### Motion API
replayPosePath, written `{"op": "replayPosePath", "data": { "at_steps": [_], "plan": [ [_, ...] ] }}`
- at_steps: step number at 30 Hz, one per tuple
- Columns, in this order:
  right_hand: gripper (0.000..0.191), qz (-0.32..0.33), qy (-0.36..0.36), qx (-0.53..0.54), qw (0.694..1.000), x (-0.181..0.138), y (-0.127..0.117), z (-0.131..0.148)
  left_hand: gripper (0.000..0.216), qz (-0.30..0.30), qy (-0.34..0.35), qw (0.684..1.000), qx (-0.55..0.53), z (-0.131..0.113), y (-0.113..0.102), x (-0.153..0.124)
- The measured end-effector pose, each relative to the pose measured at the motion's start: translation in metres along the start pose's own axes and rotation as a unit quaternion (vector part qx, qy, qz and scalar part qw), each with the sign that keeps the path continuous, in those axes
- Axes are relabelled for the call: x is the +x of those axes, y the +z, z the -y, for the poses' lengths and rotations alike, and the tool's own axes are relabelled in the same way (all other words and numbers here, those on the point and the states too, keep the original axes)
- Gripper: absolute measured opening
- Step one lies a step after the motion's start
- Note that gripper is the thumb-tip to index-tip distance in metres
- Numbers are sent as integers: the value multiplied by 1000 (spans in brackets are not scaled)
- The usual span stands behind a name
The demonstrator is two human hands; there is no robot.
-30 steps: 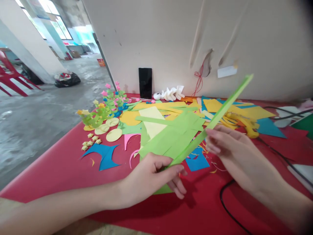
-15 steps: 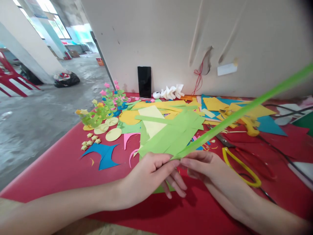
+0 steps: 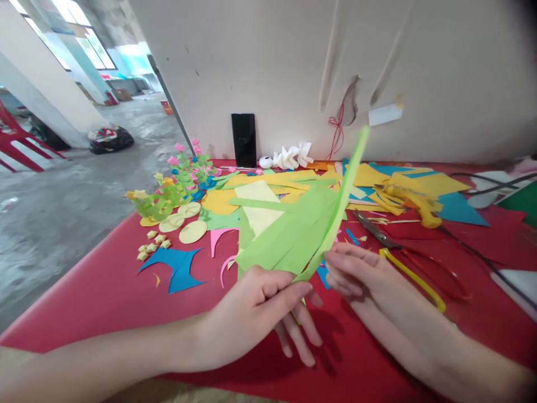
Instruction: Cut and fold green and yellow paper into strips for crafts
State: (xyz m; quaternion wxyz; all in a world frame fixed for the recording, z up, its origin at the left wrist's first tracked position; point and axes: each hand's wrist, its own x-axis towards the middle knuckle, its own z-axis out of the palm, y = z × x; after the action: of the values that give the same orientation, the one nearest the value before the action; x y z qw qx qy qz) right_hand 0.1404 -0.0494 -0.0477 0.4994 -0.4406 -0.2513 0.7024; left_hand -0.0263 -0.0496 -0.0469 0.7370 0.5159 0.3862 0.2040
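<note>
L hand (image 3: 260,305) thumb+forefinger clamped on lower end of green paper strip (image 3: 344,193); strip rises up-right above grip. R hand (image 3: 356,274) just beside strip, fingertips close; can't tell if gripping.

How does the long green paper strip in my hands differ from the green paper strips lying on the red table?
The long green paper strip rises steeply above the red table, pinched at its lower end by the left hand; the lying green strips rest flat and overlap. The held strip looks narrower than the lying ones. Both are light green paper.
</note>
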Motion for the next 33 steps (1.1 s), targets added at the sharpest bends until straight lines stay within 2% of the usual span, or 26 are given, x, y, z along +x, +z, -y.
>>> {"op": "replayPosePath", "data": {
  "at_steps": [7,11,15,19,25,28,33],
  "plan": [
    [23,-5,-87,-23,996,13,-16,32,27,10,-2,1000,-16,-2,1,0],
    [23,0,-92,-43,995,9,-14,32,31,31,21,998,56,-5,-2,-2],
    [17,-8,-43,-45,998,-1,-3,7,29,27,48,994,91,-7,-5,-1],
    [16,60,60,-47,995,-5,3,-17,24,5,51,997,59,-5,-3,2],
    [17,54,61,-31,996,-1,2,-20,27,24,34,999,16,-4,0,5],
    [18,22,42,-40,998,0,0,-12,28,34,13,999,4,-4,1,4],
    [29,-13,-45,-62,997,10,-7,11,24,40,-27,999,-11,-1,3,2]
  ]
}}
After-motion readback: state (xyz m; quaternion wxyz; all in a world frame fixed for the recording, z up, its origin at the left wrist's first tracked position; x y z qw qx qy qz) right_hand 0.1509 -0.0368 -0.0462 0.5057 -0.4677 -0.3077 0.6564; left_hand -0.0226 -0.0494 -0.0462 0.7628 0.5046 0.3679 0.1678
